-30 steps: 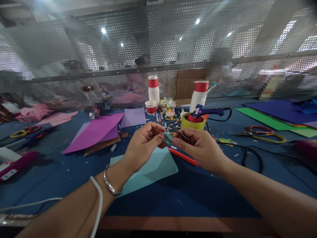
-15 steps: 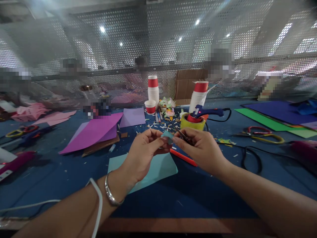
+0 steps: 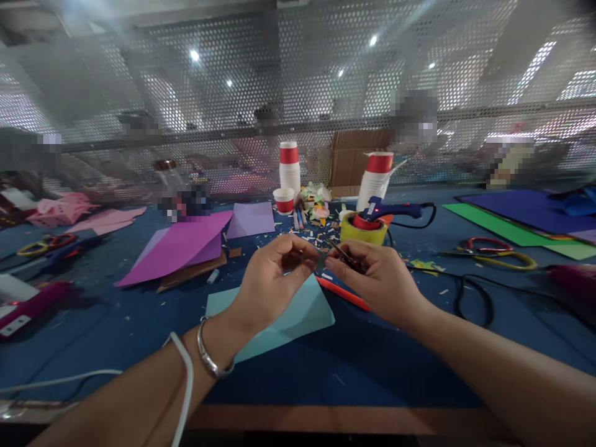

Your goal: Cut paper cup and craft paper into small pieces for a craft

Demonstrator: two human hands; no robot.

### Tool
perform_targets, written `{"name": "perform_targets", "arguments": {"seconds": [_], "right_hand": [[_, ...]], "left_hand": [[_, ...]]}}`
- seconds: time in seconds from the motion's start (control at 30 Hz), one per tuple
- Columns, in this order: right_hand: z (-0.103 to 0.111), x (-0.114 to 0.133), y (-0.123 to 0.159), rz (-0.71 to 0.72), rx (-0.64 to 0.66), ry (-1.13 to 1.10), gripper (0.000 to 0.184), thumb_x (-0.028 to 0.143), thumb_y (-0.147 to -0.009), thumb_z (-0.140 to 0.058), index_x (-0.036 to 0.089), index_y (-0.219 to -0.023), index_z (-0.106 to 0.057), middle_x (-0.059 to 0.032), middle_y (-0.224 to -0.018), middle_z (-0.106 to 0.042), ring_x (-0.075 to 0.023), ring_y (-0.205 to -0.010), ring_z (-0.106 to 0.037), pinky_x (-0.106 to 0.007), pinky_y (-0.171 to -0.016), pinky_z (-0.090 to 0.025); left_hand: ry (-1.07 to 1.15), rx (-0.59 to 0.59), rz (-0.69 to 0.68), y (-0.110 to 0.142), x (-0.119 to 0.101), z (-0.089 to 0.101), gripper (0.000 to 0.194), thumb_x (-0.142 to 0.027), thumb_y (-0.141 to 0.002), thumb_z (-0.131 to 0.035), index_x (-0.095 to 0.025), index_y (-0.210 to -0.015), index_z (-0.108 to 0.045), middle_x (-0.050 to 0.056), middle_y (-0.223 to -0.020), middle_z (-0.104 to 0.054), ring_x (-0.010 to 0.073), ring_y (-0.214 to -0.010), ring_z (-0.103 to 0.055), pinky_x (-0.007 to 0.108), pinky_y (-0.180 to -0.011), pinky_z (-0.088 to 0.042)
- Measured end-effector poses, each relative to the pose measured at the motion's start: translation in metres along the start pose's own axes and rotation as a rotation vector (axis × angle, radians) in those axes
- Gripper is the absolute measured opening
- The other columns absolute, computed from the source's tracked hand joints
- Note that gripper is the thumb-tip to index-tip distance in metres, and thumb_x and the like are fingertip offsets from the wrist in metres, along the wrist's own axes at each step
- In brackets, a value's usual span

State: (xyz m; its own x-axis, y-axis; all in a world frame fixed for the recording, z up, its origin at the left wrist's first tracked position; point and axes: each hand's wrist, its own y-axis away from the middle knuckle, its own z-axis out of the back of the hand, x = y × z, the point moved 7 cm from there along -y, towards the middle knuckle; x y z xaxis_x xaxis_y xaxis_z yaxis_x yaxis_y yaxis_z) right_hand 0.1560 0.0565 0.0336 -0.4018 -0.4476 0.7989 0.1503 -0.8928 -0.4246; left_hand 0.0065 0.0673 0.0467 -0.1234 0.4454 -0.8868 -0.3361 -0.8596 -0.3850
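Above the table's middle, my left hand [image 3: 279, 276] pinches a small piece of light-blue paper [image 3: 321, 262], which shows only as a blurred sliver by the fingertips. Close beside it, my right hand [image 3: 372, 273] is closed around a slim, dark, pointed metal tool [image 3: 343, 254]; fingers cover most of it, so its exact kind is unclear. Below the hands lies a light-blue paper sheet [image 3: 288, 326], partly hidden by my left hand and wrist. An orange-red stick [image 3: 344, 294] rests on the table between the hands.
Behind my hands stand a yellow tape roll [image 3: 361, 231], a blue glue gun [image 3: 395, 210] and stacked paper cups [image 3: 289, 171]. Purple paper [image 3: 179, 248] lies left; scissors [image 3: 496, 253] and a looped black cable [image 3: 472, 304] lie right. Paper scraps [image 3: 314, 198] litter the far middle.
The light-blue piece between my fingertips, broad and plain before, now shows only as a sliver. My left hand has turned slightly and its fingers curl more. My right hand has barely moved.
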Motion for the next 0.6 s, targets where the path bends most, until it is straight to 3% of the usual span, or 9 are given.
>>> {"name": "perform_targets", "arguments": {"seconds": [0.2, 0.4, 0.5, 0.6], "right_hand": [[-0.002, -0.002, 0.0, -0.007, 0.021, -0.021, 0.026, 0.038, -0.09, -0.06, 0.019, -0.073, -0.058, 0.0048, -0.06, -0.04, -0.0111, -0.057, -0.037, -0.026, -0.051, -0.029], [-0.005, -0.001, -0.001, -0.033, 0.09, -0.104, 0.032, 0.049, -0.092, -0.058, 0.018, -0.086, -0.062, 0.0026, -0.069, -0.05, -0.0111, -0.061, -0.041, -0.025, -0.054, -0.033], [-0.005, 0.001, -0.001, -0.032, 0.116, -0.149, 0.041, 0.057, -0.095, -0.049, 0.019, -0.083, -0.059, 0.0044, -0.062, -0.042, -0.0103, -0.054, -0.034, -0.025, -0.049, -0.027], [-0.006, 0.001, -0.001, -0.039, 0.149, -0.147, 0.043, 0.059, -0.095, -0.047, 0.019, -0.082, -0.057, 0.0051, -0.061, -0.04, -0.0101, -0.052, -0.031, -0.026, -0.048, -0.025]], "left_hand": [[0.043, 0.037, 0.083, -0.004, 0.003, 0.0, 0.009, -0.019, -0.08, -0.071, -0.017, -0.088, -0.071, 0.004, -0.086, -0.07, 0.015, -0.08, -0.064, 0.028, -0.076, -0.051], [0.104, -0.002, 0.107, -0.009, 0.007, 0.012, 0.014, -0.021, -0.077, -0.075, -0.017, -0.091, -0.073, 0.004, -0.089, -0.072, 0.0143, -0.083, -0.064, 0.027, -0.077, -0.051], [0.053, -0.055, 0.113, -0.011, 0.01, 0.023, 0.018, -0.026, -0.077, -0.076, -0.018, -0.093, -0.075, 0.002, -0.083, -0.069, 0.0122, -0.072, -0.059, 0.025, -0.065, -0.047], [0.034, -0.099, 0.129, -0.012, 0.011, 0.029, 0.018, -0.027, -0.076, -0.077, -0.02, -0.093, -0.075, -0.001, -0.069, -0.061, 0.0093, -0.056, -0.046, 0.024, -0.05, -0.035]]}}
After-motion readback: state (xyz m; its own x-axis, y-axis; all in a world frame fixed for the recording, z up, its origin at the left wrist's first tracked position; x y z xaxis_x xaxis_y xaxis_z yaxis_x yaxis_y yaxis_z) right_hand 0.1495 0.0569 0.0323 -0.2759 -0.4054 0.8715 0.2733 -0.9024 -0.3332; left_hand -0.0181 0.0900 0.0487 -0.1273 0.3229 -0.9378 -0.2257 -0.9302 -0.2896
